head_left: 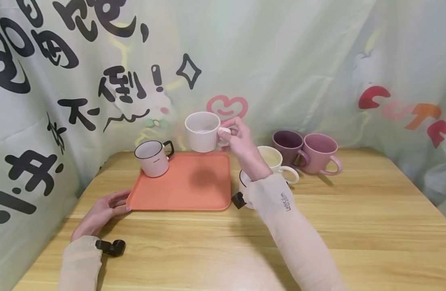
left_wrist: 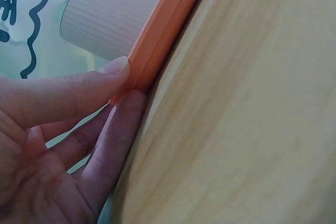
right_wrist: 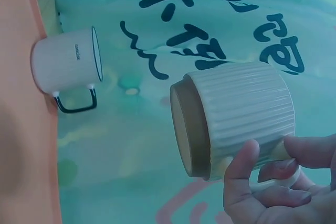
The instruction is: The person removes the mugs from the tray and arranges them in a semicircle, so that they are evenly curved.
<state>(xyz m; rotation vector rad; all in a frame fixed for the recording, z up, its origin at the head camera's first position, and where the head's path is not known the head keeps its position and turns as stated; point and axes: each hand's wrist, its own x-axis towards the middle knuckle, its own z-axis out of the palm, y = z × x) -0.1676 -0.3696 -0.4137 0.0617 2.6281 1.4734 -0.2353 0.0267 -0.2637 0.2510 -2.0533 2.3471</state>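
Observation:
My right hand [head_left: 242, 143] grips a white ribbed mug [head_left: 202, 135] by its handle, raised above the back of an orange tray [head_left: 197, 194]. In the right wrist view the mug is tipped on its side, its unglazed brownish base [right_wrist: 190, 129] showing, with fingers and thumb around the handle. On the tray's back-left corner stands a white mug with a black rim and black handle [head_left: 154, 161]. My left hand [head_left: 104, 210] pinches the tray's front-left corner, thumb [left_wrist: 113, 69] on one side of the rim and fingers on the other.
Right of the tray, a cream mug [head_left: 272, 155] and a black-rimmed white mug [head_left: 245, 188] are partly hidden behind my right forearm. A dark purple mug [head_left: 286, 147] and a pink mug [head_left: 319, 151] stand farther right. A printed curtain [head_left: 299, 60] hangs behind the wooden table [head_left: 372, 210].

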